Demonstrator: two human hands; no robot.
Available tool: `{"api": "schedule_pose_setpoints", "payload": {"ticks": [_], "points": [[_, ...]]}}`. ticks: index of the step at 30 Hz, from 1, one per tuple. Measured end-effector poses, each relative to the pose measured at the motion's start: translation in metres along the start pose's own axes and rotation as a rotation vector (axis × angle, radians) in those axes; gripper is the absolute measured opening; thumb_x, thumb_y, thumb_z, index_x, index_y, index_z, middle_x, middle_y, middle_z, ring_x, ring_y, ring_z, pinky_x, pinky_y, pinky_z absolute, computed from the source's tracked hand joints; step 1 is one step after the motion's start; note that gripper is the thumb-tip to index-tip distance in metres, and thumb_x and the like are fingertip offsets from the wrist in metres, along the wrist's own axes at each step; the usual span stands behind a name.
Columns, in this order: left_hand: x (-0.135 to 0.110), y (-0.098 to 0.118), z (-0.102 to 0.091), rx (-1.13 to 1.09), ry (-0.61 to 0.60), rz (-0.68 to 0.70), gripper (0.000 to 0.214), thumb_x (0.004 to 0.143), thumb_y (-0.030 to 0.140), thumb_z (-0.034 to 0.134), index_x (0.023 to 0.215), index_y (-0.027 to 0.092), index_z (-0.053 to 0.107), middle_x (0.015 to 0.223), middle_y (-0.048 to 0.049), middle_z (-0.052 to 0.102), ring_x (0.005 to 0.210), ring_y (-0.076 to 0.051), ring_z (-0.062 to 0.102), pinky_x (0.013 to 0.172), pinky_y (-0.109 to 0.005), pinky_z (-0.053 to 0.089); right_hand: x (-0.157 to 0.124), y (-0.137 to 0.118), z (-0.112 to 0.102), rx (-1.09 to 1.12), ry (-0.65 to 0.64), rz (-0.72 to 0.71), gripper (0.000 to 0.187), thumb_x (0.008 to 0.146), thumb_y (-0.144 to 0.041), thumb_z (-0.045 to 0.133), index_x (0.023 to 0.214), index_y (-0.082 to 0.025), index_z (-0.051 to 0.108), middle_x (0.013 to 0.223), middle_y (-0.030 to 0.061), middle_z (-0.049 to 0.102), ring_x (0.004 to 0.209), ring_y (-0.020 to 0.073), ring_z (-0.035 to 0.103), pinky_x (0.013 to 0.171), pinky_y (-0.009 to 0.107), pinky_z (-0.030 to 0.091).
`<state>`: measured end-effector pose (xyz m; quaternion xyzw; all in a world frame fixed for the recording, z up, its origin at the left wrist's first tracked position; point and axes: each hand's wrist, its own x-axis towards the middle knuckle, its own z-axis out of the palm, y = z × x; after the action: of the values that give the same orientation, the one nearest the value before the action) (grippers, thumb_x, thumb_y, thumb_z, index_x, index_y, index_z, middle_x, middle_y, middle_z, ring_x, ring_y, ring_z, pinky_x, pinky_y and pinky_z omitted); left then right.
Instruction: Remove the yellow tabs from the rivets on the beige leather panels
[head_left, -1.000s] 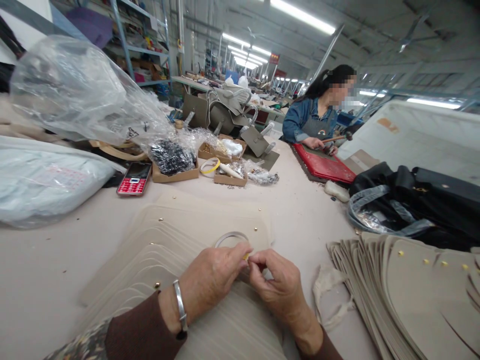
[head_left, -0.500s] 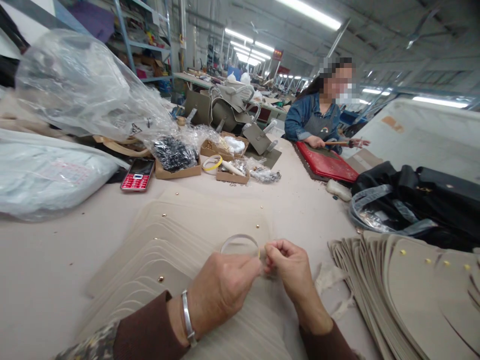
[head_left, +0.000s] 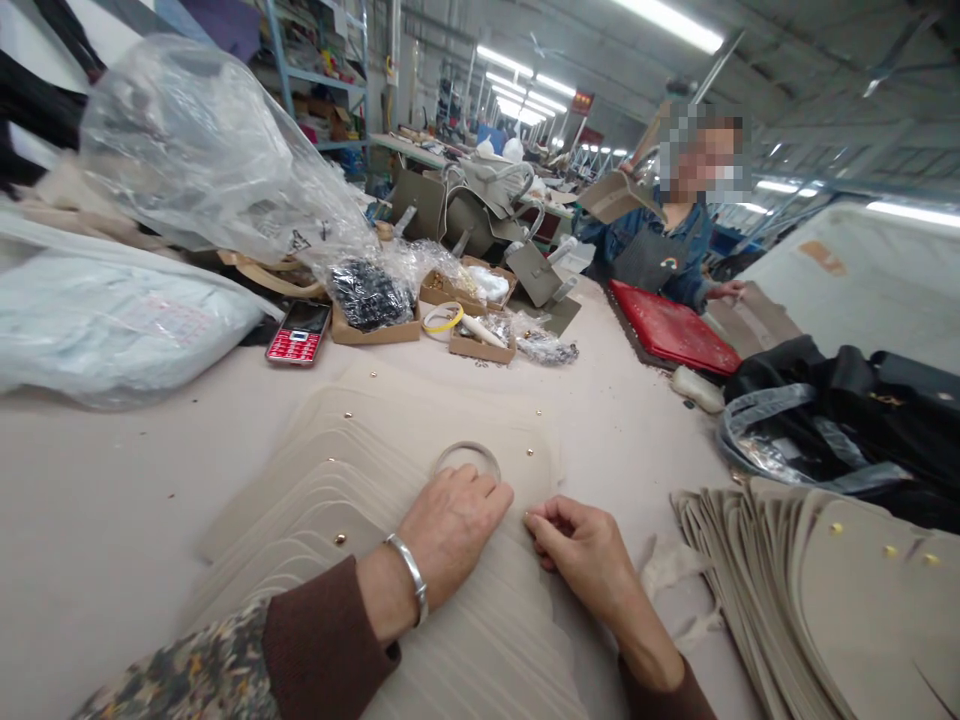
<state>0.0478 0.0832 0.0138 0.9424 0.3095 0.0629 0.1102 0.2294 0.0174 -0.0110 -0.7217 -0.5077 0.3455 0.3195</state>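
Under my left hand [head_left: 459,525] is a narrow roll of tape [head_left: 480,448], its far rim showing past my curled fingers. The hand, with a silver bangle at the wrist, is closed on the roll, low over a fanned stack of beige panels [head_left: 420,410] fitted with small gold studs [head_left: 530,452]. To its right, my right hand [head_left: 581,545] pinches thumb and forefinger together at the stack's right edge. A tiny speck shows at those fingertips; what it is I cannot make out.
At right lie another stack of beige panels [head_left: 817,590] and black bags [head_left: 840,400]. A red phone [head_left: 298,335], small cardboard boxes [head_left: 379,330] and plastic bags [head_left: 202,150] line the table's far left. A co-worker [head_left: 660,255] stands behind a red board [head_left: 671,325].
My hands have moved apart. My left hand has shifted forward and down over the stack with the tape roll; my right hand stays pinched. The co-worker has raised a beige piece.
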Motion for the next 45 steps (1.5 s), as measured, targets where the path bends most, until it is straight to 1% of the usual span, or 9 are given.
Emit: {"api": "schedule_pose_setpoints", "payload": {"ticks": [5, 9, 12, 19, 22, 25, 30, 35, 45], "points": [[0.000, 0.000, 0.002, -0.009, 0.006, 0.010, 0.015, 0.089, 0.005, 0.044, 0.086, 0.018, 0.051, 0.089, -0.0055, 0.059, 0.084, -0.023, 0.050, 0.074, -0.037, 0.044, -0.001, -0.006, 0.003, -0.154, 0.055, -0.077, 0.019, 0.080, -0.033, 0.057, 0.072, -0.018, 0.066, 0.050, -0.0017, 0.059, 0.042, 0.0120, 0.053, 0.042, 0.020, 0.043], [0.000, 0.000, 0.000, -0.009, -0.001, 0.006, 0.015, 0.090, 0.005, 0.044, 0.086, 0.018, 0.052, 0.089, -0.0055, 0.059, 0.083, -0.023, 0.050, 0.074, -0.038, 0.043, -0.003, 0.000, 0.001, -0.029, 0.087, 0.022, 0.024, 0.080, -0.037, 0.060, 0.095, -0.018, 0.061, 0.049, -0.0057, 0.057, 0.040, 0.0127, 0.053, 0.035, 0.019, 0.040], [0.000, -0.002, 0.000, -0.015, 0.001, 0.010, 0.016, 0.090, 0.005, 0.043, 0.085, 0.018, 0.052, 0.089, -0.0056, 0.059, 0.082, -0.023, 0.050, 0.073, -0.037, 0.042, -0.004, 0.010, -0.005, 0.103, 0.012, 0.059, 0.024, 0.081, -0.040, 0.059, 0.085, -0.017, 0.062, 0.054, -0.0029, 0.061, 0.044, 0.0121, 0.056, 0.040, 0.020, 0.045], [0.001, -0.003, -0.001, -0.022, 0.039, 0.041, 0.015, 0.091, 0.007, 0.043, 0.086, 0.017, 0.053, 0.086, -0.0057, 0.058, 0.079, -0.022, 0.049, 0.073, -0.037, 0.042, -0.006, 0.003, 0.000, -0.212, 0.104, -0.230, 0.022, 0.084, -0.032, 0.057, 0.080, -0.018, 0.073, 0.066, 0.0030, 0.070, 0.060, 0.0158, 0.062, 0.059, 0.024, 0.048], [-0.001, -0.004, -0.002, -0.042, 0.072, 0.074, 0.016, 0.094, 0.011, 0.042, 0.085, 0.017, 0.053, 0.087, -0.0056, 0.058, 0.078, -0.022, 0.048, 0.072, -0.036, 0.042, -0.004, -0.008, 0.005, -0.267, 0.132, -0.237, 0.021, 0.085, -0.029, 0.056, 0.076, -0.018, 0.072, 0.068, 0.0024, 0.071, 0.062, 0.0157, 0.062, 0.062, 0.024, 0.045], [-0.004, -0.007, -0.003, -0.059, 0.105, 0.115, 0.017, 0.094, 0.012, 0.041, 0.084, 0.017, 0.053, 0.086, -0.0046, 0.058, 0.078, -0.021, 0.048, 0.069, -0.033, 0.042, -0.004, -0.014, 0.000, -0.286, 0.058, -0.199, 0.022, 0.084, -0.028, 0.057, 0.071, -0.017, 0.071, 0.063, 0.0000, 0.067, 0.059, 0.0141, 0.058, 0.059, 0.022, 0.041], [-0.008, -0.015, 0.002, -0.177, 0.188, 0.215, 0.013, 0.095, 0.012, 0.043, 0.092, 0.017, 0.054, 0.083, -0.0019, 0.060, 0.077, -0.018, 0.054, 0.068, -0.029, 0.044, -0.007, -0.012, -0.014, -0.273, -0.207, -0.203, 0.048, 0.093, -0.036, 0.048, 0.050, -0.016, 0.059, 0.046, -0.0047, 0.049, 0.044, 0.0089, 0.039, 0.046, 0.022, 0.026], [-0.009, -0.015, 0.007, -0.304, 0.371, 0.260, 0.017, 0.098, 0.018, 0.041, 0.112, 0.017, 0.051, 0.092, -0.0028, 0.068, 0.080, -0.015, 0.065, 0.071, -0.026, 0.051, -0.007, -0.019, -0.013, -0.115, 0.128, -0.377, 0.018, 0.088, -0.026, 0.056, 0.084, -0.017, 0.071, 0.071, 0.0008, 0.067, 0.064, 0.0142, 0.058, 0.060, 0.023, 0.042], [-0.009, -0.011, 0.009, -0.221, 0.430, 0.251, 0.033, 0.101, 0.024, 0.032, 0.133, 0.012, 0.033, 0.094, -0.0087, 0.071, 0.077, -0.020, 0.070, 0.062, -0.030, 0.057, -0.009, -0.026, 0.005, -0.109, 0.163, -0.782, 0.018, 0.088, -0.009, 0.053, 0.097, -0.019, 0.064, 0.087, 0.0053, 0.070, 0.079, 0.0161, 0.064, 0.073, 0.027, 0.051]]}}
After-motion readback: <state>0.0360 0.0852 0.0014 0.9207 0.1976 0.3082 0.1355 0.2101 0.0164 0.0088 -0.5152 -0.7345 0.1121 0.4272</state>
